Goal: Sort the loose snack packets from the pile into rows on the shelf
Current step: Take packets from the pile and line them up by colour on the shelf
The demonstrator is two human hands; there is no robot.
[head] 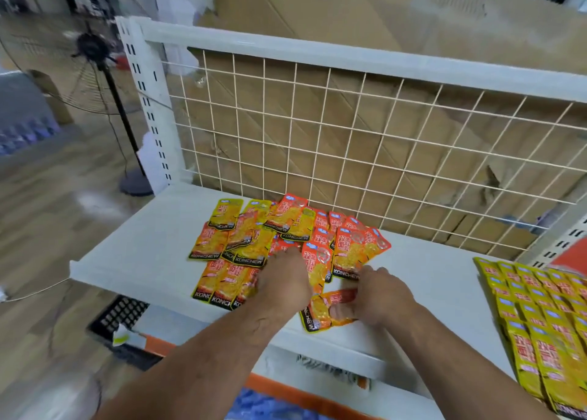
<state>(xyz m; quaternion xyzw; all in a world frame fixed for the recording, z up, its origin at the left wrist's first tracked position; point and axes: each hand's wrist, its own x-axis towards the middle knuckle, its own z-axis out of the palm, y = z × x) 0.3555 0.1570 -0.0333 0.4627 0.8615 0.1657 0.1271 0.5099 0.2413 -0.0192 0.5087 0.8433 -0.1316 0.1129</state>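
A loose pile of orange and yellow snack packets (254, 238) lies in the middle of the white shelf (133, 251). My left hand (286, 279) reaches into the pile's near edge, fingers down on the packets; whether it grips one is hidden. My right hand (378, 295) pinches an orange packet (320, 311) lying near the shelf's front edge, thumb on its face. Neat overlapping rows of yellow packets (540, 318) cover the shelf's right end.
A white wire grid (349, 152) backs the shelf, with cardboard behind it. A black pedestal fan (104, 79) stands on the floor to the left. Bare shelf surface shows left of the pile and between the pile and the yellow rows.
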